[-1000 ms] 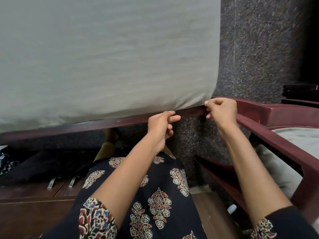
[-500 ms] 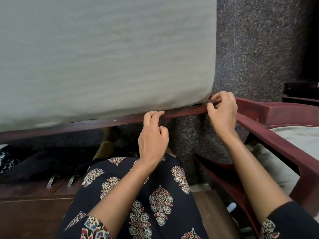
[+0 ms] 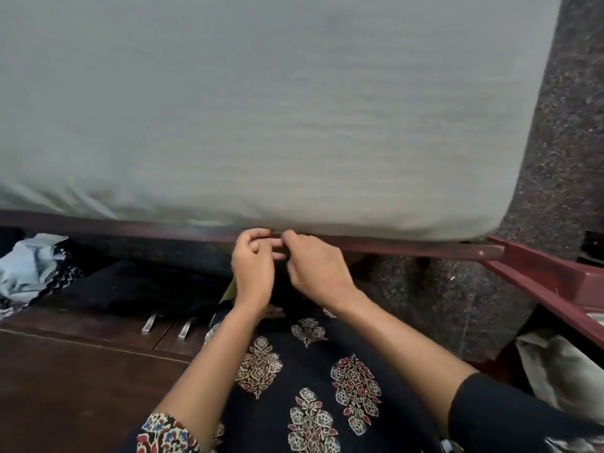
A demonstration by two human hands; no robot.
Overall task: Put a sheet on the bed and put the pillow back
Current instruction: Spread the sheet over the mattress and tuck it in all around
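A pale grey-green sheet [image 3: 261, 109] covers the mattress, stretched smooth down to the dark red bed frame rail [image 3: 392, 246]. My left hand [image 3: 253, 269] and my right hand [image 3: 315, 271] are close together at the middle of the rail. Their fingers are curled, and the fingertips pinch the sheet's lower edge at the seam between mattress and rail. The sheet's edge itself is hidden under the mattress there. A pale pillow [image 3: 555, 367] lies on the chair at the right, partly cut off by the picture edge.
A maroon plastic chair [image 3: 555, 279] stands right of the bed corner. Low dark wooden drawers with metal handles [image 3: 150, 322] sit at lower left, with crumpled light cloth [image 3: 29, 266] beyond them. Speckled stone floor [image 3: 457, 295] shows under the rail.
Both hands slid left along the rail, away from the mattress corner. My right hand came in beside the left one. My view also swung left.
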